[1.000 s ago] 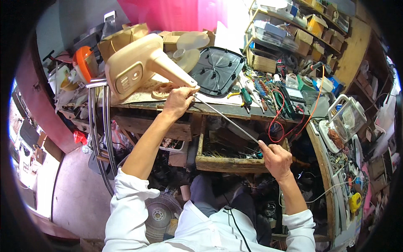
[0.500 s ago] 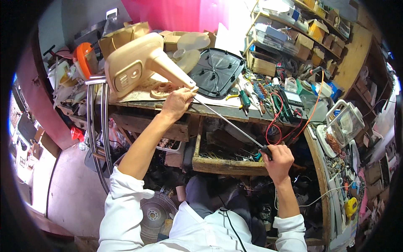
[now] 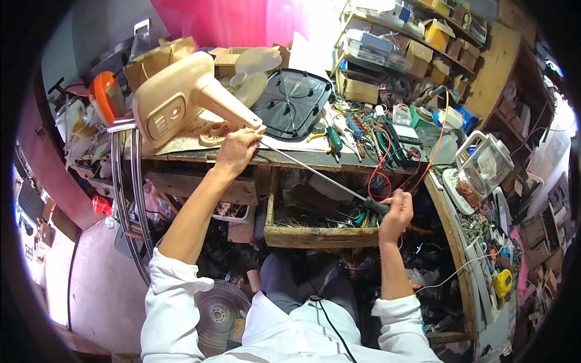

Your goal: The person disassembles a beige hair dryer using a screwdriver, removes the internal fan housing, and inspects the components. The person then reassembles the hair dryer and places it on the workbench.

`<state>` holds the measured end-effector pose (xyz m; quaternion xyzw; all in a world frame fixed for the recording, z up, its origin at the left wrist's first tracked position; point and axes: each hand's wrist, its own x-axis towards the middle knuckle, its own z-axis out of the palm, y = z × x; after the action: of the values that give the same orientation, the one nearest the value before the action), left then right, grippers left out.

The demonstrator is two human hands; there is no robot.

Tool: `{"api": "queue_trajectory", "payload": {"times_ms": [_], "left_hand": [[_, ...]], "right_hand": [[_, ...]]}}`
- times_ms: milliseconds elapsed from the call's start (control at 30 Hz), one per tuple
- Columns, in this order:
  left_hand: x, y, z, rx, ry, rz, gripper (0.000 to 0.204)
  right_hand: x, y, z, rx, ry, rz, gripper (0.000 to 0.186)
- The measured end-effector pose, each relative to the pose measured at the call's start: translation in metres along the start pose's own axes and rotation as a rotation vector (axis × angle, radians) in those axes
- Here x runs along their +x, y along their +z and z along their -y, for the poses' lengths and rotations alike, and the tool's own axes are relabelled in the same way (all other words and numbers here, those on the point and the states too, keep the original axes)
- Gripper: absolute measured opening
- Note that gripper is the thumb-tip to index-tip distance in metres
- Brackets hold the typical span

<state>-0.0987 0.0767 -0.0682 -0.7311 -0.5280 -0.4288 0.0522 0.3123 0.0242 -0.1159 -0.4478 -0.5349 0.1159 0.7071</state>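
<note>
My left hand [image 3: 236,151] grips the narrow neck end of a beige plastic fan body [image 3: 181,100] that lies tilted on the workbench [image 3: 284,158]. My right hand [image 3: 394,213] is closed around the dark handle of a long thin screwdriver [image 3: 315,172]. Its metal shaft runs up and to the left, and its tip reaches the neck end of the fan body by my left fingers. An open wooden drawer [image 3: 321,233] full of wires and small parts sits below the screwdriver.
A dark round fan grille [image 3: 290,100] lies on the bench behind. Screwdrivers, pliers and red wires [image 3: 375,151] clutter the right side. Shelves with boxes [image 3: 411,36] stand behind. A blender jug [image 3: 484,163] rests at right. A grey fan guard [image 3: 221,311] lies on the floor.
My right hand with the screwdriver handle has shifted slightly to the right and up. My left hand stays on the fan body's neck.
</note>
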Motion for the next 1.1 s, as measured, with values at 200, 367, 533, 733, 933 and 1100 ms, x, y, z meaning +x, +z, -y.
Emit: {"api": "queue_trajectory", "payload": {"times_ms": [200,367,533,733,933,1100], "left_hand": [[-0.003,0.001,0.001,-0.022,-0.029,-0.028,0.02],[-0.005,-0.001,0.0,-0.06,-0.043,-0.023,0.02],[-0.002,0.008,-0.001,-0.052,-0.007,-0.039,0.021],[-0.006,0.002,0.003,-0.071,-0.023,-0.042,0.021],[-0.002,0.01,-0.008,-0.078,-0.03,-0.045,0.021],[-0.007,-0.003,0.002,-0.051,-0.016,-0.065,0.02]], "right_hand": [[-0.007,-0.017,0.019,0.376,0.735,0.308,0.048],[-0.001,-0.025,0.015,0.22,0.657,0.39,0.022],[-0.023,-0.028,0.01,0.537,0.514,0.222,0.018],[-0.003,-0.05,0.016,0.357,0.858,0.519,0.024],[-0.026,-0.029,-0.002,0.398,0.607,0.289,0.018],[-0.009,-0.043,0.008,0.357,0.804,0.54,0.022]]}}
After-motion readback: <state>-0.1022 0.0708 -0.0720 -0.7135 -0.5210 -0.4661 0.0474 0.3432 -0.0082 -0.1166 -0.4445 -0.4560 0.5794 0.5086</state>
